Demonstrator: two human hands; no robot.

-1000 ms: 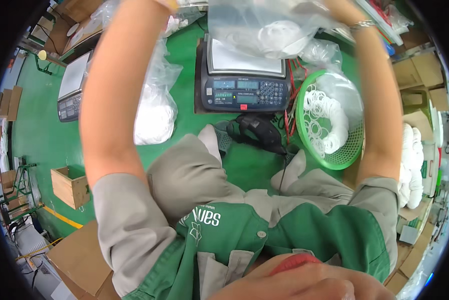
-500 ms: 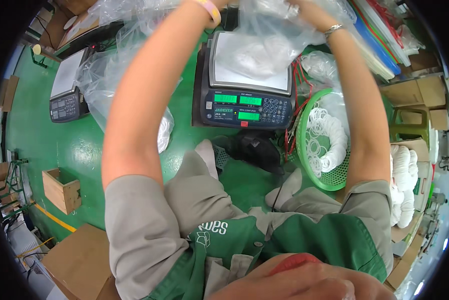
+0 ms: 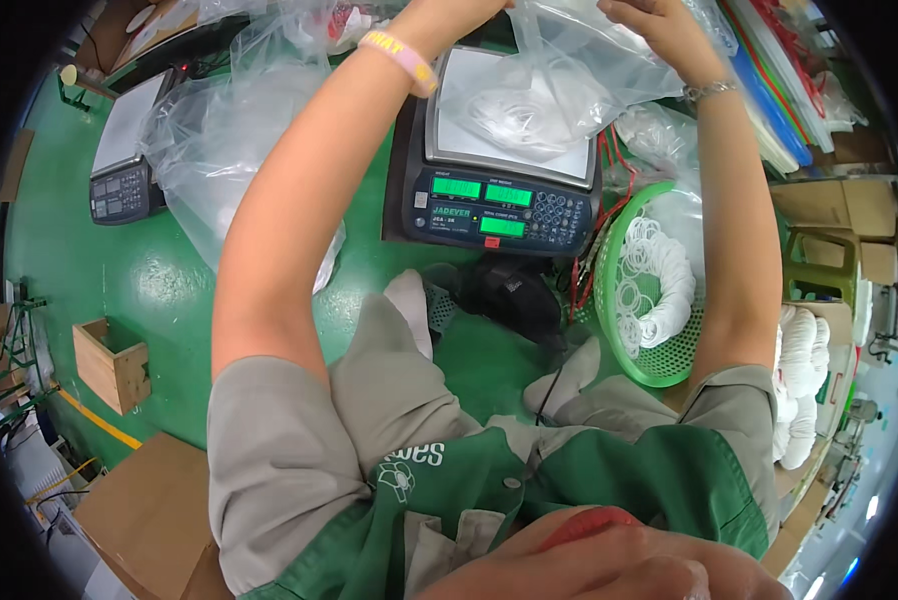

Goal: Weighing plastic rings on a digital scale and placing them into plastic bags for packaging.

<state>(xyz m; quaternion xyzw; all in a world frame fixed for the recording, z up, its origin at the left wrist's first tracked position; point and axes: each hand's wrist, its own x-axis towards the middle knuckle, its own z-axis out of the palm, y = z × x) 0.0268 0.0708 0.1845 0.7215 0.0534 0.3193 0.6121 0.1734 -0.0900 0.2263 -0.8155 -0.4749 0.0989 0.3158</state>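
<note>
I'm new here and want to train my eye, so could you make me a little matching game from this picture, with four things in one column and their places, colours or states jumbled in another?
Things:
1. Clear bag
2. Round basket
3. Wooden box
4. Wristband

Descriptions:
A. Pink and yellow
B. Open-topped, on the green floor at the left
C. Over the pan of the digital scale with lit green displays
D. Light green, with white rings in it

Right pairs: 1-C, 2-D, 3-B, 4-A
</note>
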